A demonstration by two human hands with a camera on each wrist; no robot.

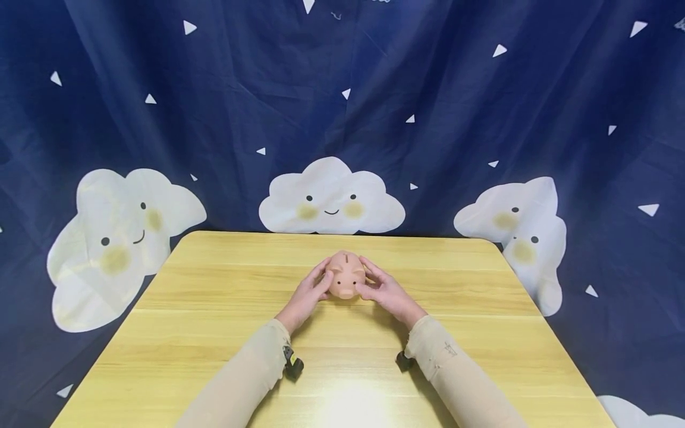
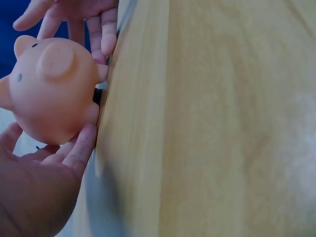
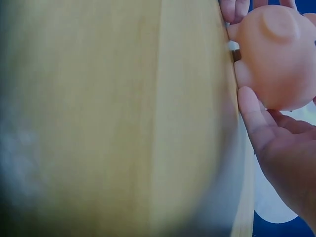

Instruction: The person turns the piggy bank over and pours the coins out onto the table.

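A pink piggy bank (image 1: 346, 274) stands upright on the wooden table, its snout towards me and a dark coin slot on its back. My left hand (image 1: 306, 297) holds its left side, thumb near the face and fingers reaching along the flank. On the opposite side my right hand (image 1: 392, 293) holds it in the same way, thumb by the cheek. From the left wrist, the round snout and short feet of the piggy bank (image 2: 57, 94) show, with left fingertips low by a foot. In the right wrist view the right hand's fingers (image 3: 253, 106) touch near a foot.
The light wooden table (image 1: 225, 333) has rounded far corners, and its far edge lies just beyond the piggy bank. Behind it hangs a dark blue curtain (image 1: 299, 107) with white clouds and triangles. Small black devices (image 1: 293, 364) sit at both wrists.
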